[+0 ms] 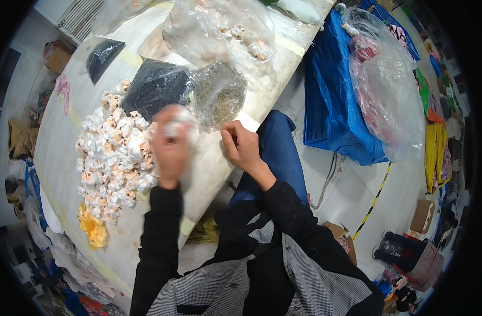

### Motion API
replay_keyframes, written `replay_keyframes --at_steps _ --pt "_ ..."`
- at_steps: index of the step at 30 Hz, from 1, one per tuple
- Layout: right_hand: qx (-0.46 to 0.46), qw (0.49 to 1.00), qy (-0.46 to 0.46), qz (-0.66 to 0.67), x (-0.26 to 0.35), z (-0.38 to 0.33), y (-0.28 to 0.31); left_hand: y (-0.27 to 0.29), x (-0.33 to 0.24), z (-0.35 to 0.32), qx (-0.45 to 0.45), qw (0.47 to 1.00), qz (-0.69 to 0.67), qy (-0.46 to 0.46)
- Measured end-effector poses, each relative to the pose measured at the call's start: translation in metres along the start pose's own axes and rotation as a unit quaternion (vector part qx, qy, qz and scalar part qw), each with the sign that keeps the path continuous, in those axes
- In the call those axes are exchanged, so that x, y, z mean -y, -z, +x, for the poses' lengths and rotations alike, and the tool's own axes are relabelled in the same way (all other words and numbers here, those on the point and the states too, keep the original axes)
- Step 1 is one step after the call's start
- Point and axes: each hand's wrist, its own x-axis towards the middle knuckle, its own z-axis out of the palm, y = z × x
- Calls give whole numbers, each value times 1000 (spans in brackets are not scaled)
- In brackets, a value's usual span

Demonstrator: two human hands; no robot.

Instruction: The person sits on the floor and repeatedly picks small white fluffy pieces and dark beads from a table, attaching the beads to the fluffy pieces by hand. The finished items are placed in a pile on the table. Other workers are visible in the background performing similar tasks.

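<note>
A wide pile of small white-and-peach soft pieces (117,152), perhaps fabric or plush, lies on the left of the pale table. Over the pile's right edge my left hand (171,152) is smeared by motion, closed around a small white-and-pink piece (179,128). My right hand (242,146) rests at the table's near edge with its fingers curled in and thumb against them; whatever they pinch, if anything, is hidden. Just beyond the hands lie a clear bag of black grains (157,87) and a clear bag of grey-brown grains (218,95).
A smaller bag of black material (104,59) and large clear plastic bags (214,31) with some pieces lie farther back on the table (146,231). Near the pile sits a yellow plastic bundle (93,226). Right of the table stands a blue crate (317,118) with blue sheeting and a clear bag.
</note>
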Motion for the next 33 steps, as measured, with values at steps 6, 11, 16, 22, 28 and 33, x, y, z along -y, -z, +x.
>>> replay_keyframes --at_steps 6,11,16,22,28,33 --pt "-7 999 40 -11 7 -1 -12 219 40 41 -180 861 469 -73" --pt "-10 999 44 -23 1 1 -3 178 71 33 -171 890 359 222" --pt "3 999 38 -27 0 0 -3 174 87 29 -202 885 418 30" --pt "26 999 7 20 12 3 6 235 41 39 -137 800 575 105" --pt "-74 992 26 -98 2 105 52 123 -36 45 -224 947 225 35" --pt "103 934 130 -317 -77 243 41 -49 7 2 100 987 32 118"
